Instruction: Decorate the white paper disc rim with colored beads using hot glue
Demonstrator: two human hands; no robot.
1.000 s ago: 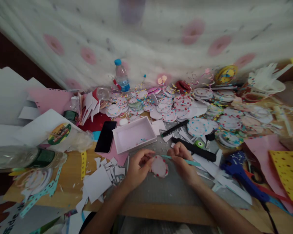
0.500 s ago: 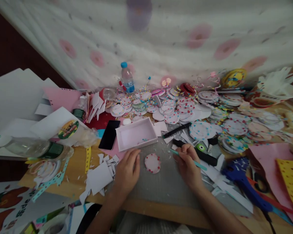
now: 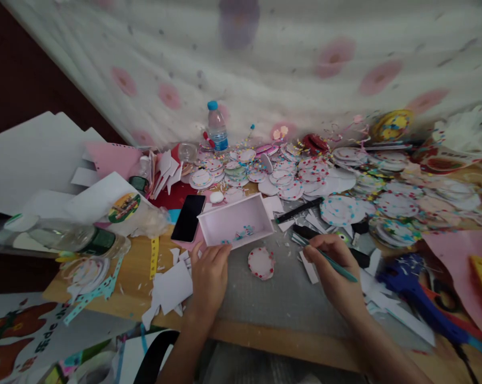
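Note:
My right hand [image 3: 337, 266] grips slim teal tweezers [image 3: 342, 268], their tips pointing left over paper scraps beside a black pen-like tool. My left hand [image 3: 209, 272] is at the near left edge of a shallow white box [image 3: 260, 218], its fingers bent onto the near wall. Small blue and pale bits [image 3: 244, 232] lie on the box floor. Between my hands, on the grey cutting mat [image 3: 273, 304], rests a round white paper disc [image 3: 261, 263] edged with red dots. Neither hand touches it.
Behind the box are heaps of dotted paper discs [image 3: 283, 181] and an upright water bottle [image 3: 217, 128]. A phone [image 3: 188, 217] and paper scraps [image 3: 172, 288] lie left. A blue glue gun [image 3: 417, 288] and scissors [image 3: 441, 293] lie right. A patterned curtain hangs behind.
My left hand has moved onto the box's near edge, and the box has turned slightly. More blue bits show inside. My right hand has swung right with the tweezers; the whole view has shifted a little.

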